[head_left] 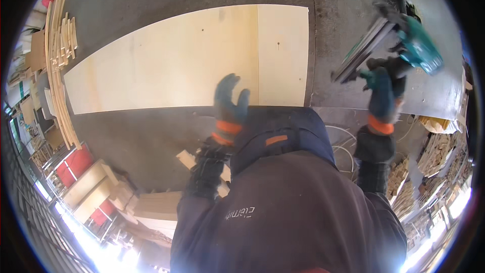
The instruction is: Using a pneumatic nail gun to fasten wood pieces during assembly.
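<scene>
Noticeably blurred green tool (422, 46), in right hand (382, 93)

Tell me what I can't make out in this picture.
In the head view:
Teal-and-black tool: fine details smeared by blur.
Right hand: exact finger grip on it, blurred too.
Left hand: touching the pale panel or hovering, unclear from overhead.
Floor: partly covered by dark headwear.
</scene>
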### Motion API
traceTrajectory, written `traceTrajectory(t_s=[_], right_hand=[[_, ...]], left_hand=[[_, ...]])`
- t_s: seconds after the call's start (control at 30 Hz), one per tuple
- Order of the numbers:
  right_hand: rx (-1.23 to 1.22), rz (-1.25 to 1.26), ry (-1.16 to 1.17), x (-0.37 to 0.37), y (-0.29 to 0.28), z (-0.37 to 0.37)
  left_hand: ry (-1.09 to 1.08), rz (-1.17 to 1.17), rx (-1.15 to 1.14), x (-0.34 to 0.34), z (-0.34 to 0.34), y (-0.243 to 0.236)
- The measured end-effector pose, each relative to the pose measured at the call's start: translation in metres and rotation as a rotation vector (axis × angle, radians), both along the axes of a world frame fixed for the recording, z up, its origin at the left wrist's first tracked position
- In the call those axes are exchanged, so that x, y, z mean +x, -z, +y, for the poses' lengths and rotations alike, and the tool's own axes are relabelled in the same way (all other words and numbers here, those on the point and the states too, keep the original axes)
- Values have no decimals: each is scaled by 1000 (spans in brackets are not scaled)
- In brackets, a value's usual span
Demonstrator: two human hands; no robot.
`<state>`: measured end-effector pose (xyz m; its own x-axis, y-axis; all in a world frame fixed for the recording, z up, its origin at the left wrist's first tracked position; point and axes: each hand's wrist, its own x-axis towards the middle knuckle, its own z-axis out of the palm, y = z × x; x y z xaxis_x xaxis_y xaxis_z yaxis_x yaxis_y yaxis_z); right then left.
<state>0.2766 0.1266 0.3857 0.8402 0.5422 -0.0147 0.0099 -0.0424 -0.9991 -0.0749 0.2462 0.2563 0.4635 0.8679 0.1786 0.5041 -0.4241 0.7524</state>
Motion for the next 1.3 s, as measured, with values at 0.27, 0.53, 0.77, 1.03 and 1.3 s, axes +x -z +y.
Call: traceTrajectory(t_s=[0.27,0.53,0.77,1.03,1.3], right_hand=[[-184,127,-324,8,-38,-14],[-312,122,-168,-49,-29,-95],[-434,497,-26,-101,-7,-160],[-364,634,-87,-129,28,-222],[-586,528,-20,-158,47,-296]], left_hand=[[217,211,178,37,79,8],[417,417,202,65,81,63],[410,395,245,65,77,74],[539,269,345,67,36,49],[917,332,405,102,-59,17]])
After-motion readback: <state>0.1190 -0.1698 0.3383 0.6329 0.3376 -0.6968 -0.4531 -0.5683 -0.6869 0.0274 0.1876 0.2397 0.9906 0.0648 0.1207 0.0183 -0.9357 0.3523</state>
